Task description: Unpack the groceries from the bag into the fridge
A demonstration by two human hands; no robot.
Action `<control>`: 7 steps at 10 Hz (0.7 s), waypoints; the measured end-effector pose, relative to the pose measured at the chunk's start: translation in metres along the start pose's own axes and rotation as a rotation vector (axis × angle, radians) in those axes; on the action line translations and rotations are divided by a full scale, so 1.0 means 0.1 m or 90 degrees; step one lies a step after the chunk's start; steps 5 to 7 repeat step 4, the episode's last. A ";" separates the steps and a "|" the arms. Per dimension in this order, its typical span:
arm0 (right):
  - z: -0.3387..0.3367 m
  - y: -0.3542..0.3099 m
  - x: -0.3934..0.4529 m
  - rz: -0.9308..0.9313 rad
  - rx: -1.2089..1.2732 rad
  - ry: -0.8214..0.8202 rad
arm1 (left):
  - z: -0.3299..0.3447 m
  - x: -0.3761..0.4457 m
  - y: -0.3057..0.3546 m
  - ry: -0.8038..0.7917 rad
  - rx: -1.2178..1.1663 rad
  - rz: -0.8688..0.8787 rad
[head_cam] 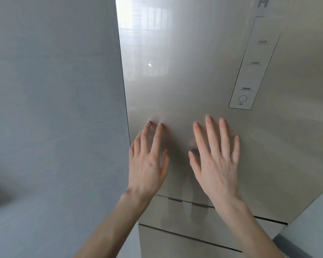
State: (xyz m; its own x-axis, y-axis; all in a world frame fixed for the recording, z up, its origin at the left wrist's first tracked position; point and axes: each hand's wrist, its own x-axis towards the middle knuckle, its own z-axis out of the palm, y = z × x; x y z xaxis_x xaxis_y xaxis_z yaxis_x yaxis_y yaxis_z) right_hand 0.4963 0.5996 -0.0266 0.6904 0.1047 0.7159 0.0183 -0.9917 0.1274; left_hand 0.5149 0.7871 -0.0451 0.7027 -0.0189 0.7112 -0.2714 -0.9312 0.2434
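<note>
both hands [147, 164] [215, 161] press flat on the shut fridge door [203, 71] beside a grey wall [54, 108].

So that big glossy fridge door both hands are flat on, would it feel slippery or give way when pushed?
The fridge door looks rigid: left hand and right hand lie spread on it with no visible flex. Its mirror-like sheen suggests palms could slide. It appears shut against the drawer below, so pushing probably moves nothing.
</note>
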 end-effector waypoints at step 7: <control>-0.15 -0.29 0.07 -0.054 0.234 0.098 | -0.52 -0.09 -0.23 0.027 0.039 0.016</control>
